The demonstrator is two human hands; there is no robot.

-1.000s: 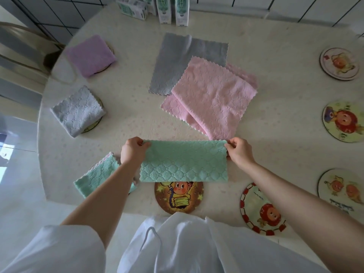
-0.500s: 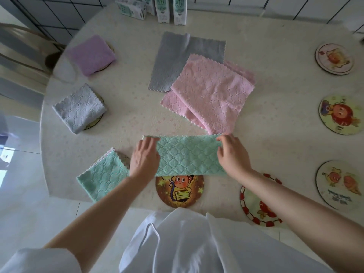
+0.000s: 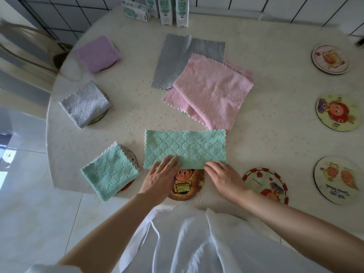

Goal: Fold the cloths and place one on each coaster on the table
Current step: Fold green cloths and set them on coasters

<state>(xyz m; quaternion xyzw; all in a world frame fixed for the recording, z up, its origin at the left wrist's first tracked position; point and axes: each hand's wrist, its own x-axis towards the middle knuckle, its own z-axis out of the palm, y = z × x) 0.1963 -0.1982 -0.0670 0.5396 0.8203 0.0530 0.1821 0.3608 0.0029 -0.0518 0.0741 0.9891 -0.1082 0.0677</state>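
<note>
Round cream counter (image 3: 256,134) by a tiled wall. Green cloth (image 3: 185,147), half-folded: soft, light, limp; best pinched at its short ends. Left hand (image 3: 159,179) and right hand (image 3: 224,177) lay flat, unclenched, pressing its near edge.

My feed is bright with soft, even daylight. The pale worktop (image 3: 275,134) looks slightly washed out, and shadows under the cloths are faint. I see glare on the floor (image 3: 23,194) at left, where a window reflection blows out. Wide-angle distortion bends the tiled wall (image 3: 59,20) and the frame edges. The top-left corner is smeared; the centre stays sharp.
</note>
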